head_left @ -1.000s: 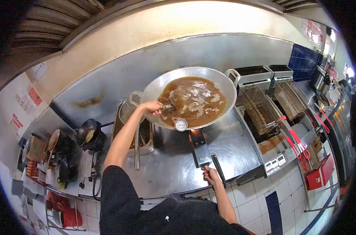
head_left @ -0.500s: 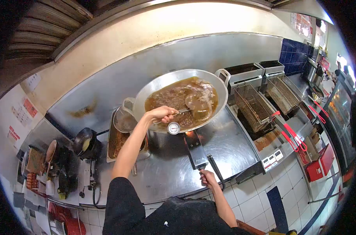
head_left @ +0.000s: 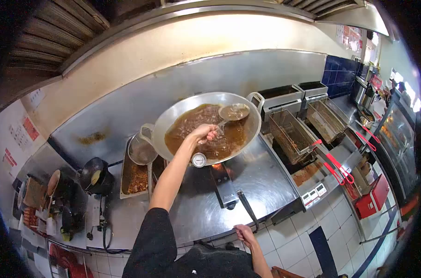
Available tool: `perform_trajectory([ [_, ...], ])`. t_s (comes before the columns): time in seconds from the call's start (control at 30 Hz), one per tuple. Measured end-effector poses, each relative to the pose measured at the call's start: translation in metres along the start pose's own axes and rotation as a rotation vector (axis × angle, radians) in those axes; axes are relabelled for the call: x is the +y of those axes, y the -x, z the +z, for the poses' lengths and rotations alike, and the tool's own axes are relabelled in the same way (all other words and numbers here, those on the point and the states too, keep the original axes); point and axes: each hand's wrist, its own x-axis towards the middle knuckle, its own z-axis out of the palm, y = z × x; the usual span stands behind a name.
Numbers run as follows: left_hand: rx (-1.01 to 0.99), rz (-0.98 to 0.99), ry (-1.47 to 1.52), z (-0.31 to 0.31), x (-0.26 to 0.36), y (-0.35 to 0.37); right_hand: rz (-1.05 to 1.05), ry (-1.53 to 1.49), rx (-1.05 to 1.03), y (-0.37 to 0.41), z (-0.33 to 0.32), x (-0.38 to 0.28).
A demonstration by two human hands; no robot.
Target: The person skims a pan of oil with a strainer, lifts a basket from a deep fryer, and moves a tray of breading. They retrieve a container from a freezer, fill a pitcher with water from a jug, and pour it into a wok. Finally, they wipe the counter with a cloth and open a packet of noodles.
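A large metal wok (head_left: 157,139) filled with brown bubbling liquid (head_left: 182,132) stands over a lit burner. My left hand (head_left: 205,133) is closed round the handle of a round skimmer (head_left: 233,112), whose bowl is at the upper right of the wok, over the liquid. A dial thermometer (head_left: 199,160) sits at the wok's near rim. My right hand (head_left: 244,233) is loosely closed at the front edge of the counter, below the burner's control box (head_left: 225,187) and beside a black hose (head_left: 248,211); whether it holds anything is hidden.
Left of the wok, a strainer (head_left: 142,150) rests over a metal tray (head_left: 127,189) of brown bits. A black pot (head_left: 95,176) stands farther left. At the right are fryer baskets (head_left: 289,134) with red handles (head_left: 333,169) and a red box (head_left: 375,197).
The skimmer has moved up and to the right across the wok, out of the liquid. My right hand has left the burner's control knob and come down. The view has shifted slightly.
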Motion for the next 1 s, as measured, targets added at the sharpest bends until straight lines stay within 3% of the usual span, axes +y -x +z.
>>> perform_trajectory([
  [0.1, 0.173, 0.100, -0.252, 0.013, 0.006, 0.019, -0.011, -0.047, 0.087, 0.016, 0.001, 0.002],
  [0.2, 0.172, 0.174, -0.015, -0.018, 0.002, 0.011, -0.010, -0.069, 0.095, 0.031, 0.002, -0.001],
  [0.37, 0.266, 0.282, -0.089, -0.041, 0.013, 0.099, -0.042, -0.087, 0.207, 0.016, -0.011, 0.025],
  [0.5, 0.422, 0.308, -0.103, -0.057, 0.011, 0.206, -0.064, -0.057, 0.265, 0.001, 0.017, 0.018],
  [0.57, 0.506, 0.400, -0.054, -0.061, -0.010, 0.261, -0.030, -0.018, 0.232, -0.001, 0.019, 0.026],
  [0.73, 0.994, 0.457, -0.287, -0.074, -0.098, 0.352, 0.067, 0.316, 0.134, 0.002, 0.035, 0.041],
  [0.83, 1.340, 0.609, -0.666, -0.129, -0.212, 0.355, 0.046, 0.588, 0.075, -0.002, 0.072, 0.050],
  [0.9, 1.459, 0.305, -1.017, -0.118, -0.245, 0.377, -0.074, 0.685, -0.075, -0.019, 0.128, 0.056],
  [0.93, 1.392, 0.202, -0.988, -0.119, -0.257, 0.390, -0.138, 0.713, -0.167, -0.033, 0.158, 0.063],
  [1.0, 1.340, 0.109, -0.998, -0.127, -0.279, 0.404, 0.047, 0.475, -0.284, -0.044, 0.251, 0.047],
])
